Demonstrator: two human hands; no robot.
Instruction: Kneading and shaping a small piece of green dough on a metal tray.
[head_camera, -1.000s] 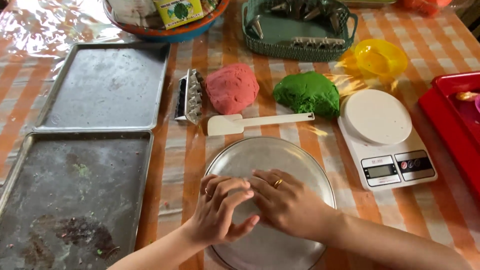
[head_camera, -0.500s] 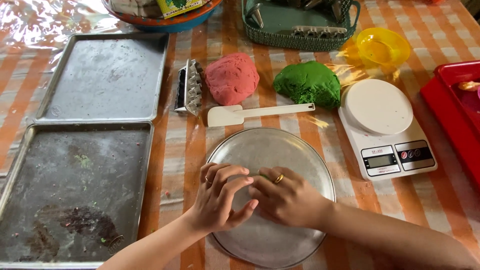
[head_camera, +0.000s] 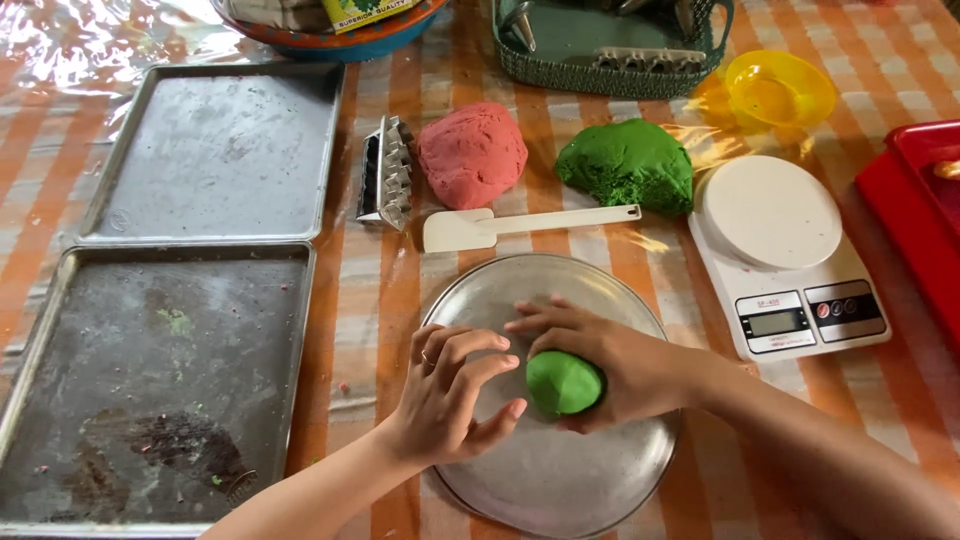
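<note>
A small green dough ball (head_camera: 563, 383) rests in the cupped palm of my right hand (head_camera: 620, 362), just above a round metal plate (head_camera: 545, 485). My left hand (head_camera: 450, 395) hovers beside the ball on its left, fingers curled and spread, holding nothing; whether its fingertips touch the ball I cannot tell. Behind the plate lie a white spatula (head_camera: 500, 226), a pink dough lump (head_camera: 472, 153) and a larger green dough lump (head_camera: 628, 164).
Two metal baking trays (head_camera: 215, 150) (head_camera: 150, 390) lie at the left. A ridged metal mould (head_camera: 385, 172) sits beside the pink dough. At the right stand a white kitchen scale (head_camera: 785, 250), a yellow bowl (head_camera: 780, 88) and a red tray (head_camera: 915, 200). A green basket (head_camera: 610, 55) is at the back.
My hands were pressed together over the plate, hiding the dough. My left hand has drawn away to the left, and the green ball now shows in my right palm.
</note>
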